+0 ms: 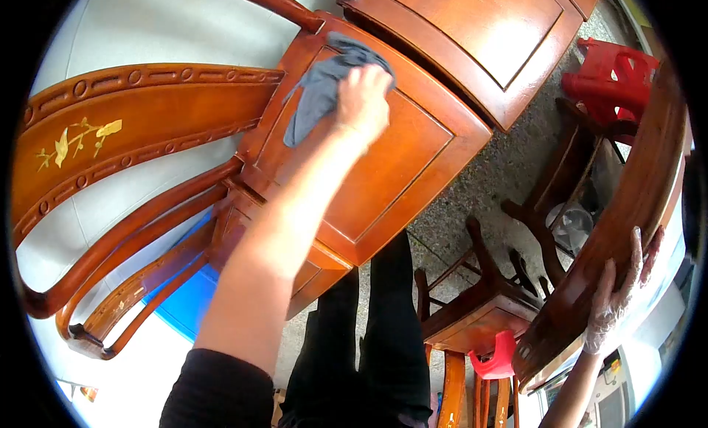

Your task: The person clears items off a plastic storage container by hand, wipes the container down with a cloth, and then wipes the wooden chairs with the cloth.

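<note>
My left hand (363,103) is closed on a grey cloth (317,96) and presses it against the seat of a reddish-brown wooden chair (391,162). Part of the cloth spreads out flat beside the fingers. This chair's backrest (147,107), with carved edges and a pale inlaid bird-and-flower design, extends to the left. On the right, my right hand (616,303) rests with fingers apart on the thick rim of a wooden table (590,266). Whitish patches or a thin clear covering show on that hand; I cannot tell which.
Another wooden seat (472,30) stands close against the far side of the chair. A red plastic stool (612,78) is at the upper right. Below the table edge are a dark wooden chair (483,317) and a pinkish-red plastic piece (494,358). Something blue (181,303) lies lower left.
</note>
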